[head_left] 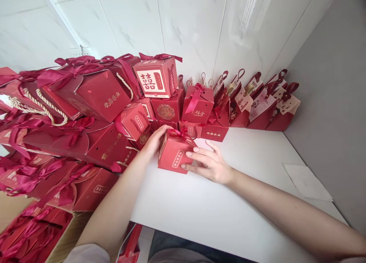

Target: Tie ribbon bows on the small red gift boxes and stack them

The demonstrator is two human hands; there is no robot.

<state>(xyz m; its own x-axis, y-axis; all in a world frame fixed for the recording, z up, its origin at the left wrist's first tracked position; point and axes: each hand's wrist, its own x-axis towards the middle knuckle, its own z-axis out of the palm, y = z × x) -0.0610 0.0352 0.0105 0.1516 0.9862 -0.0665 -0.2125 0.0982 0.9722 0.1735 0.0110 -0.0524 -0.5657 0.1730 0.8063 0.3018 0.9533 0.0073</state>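
Observation:
A red gift box (175, 153) with a ribbon bow on top sits on the white table, held between both hands. My left hand (155, 143) presses its left side and back top edge; some of those fingertips are hidden behind the box. On the other side, the slightly spread fingers of my right hand (211, 164) rest against its right side and front corner. Just behind it stand more red boxes, among them a box with a pink ribbon (198, 105) and a box with gold characters (215, 127).
Stacked ribboned boxes (97, 97) crowd the left side, some with rope handles. Several loop-topped gift boxes (261, 106) line the tiled wall (191, 30). A white sheet (307, 181) lies on the table (183, 206) near the grey partition (328, 103). An open carton (68, 232) of red boxes is lower left.

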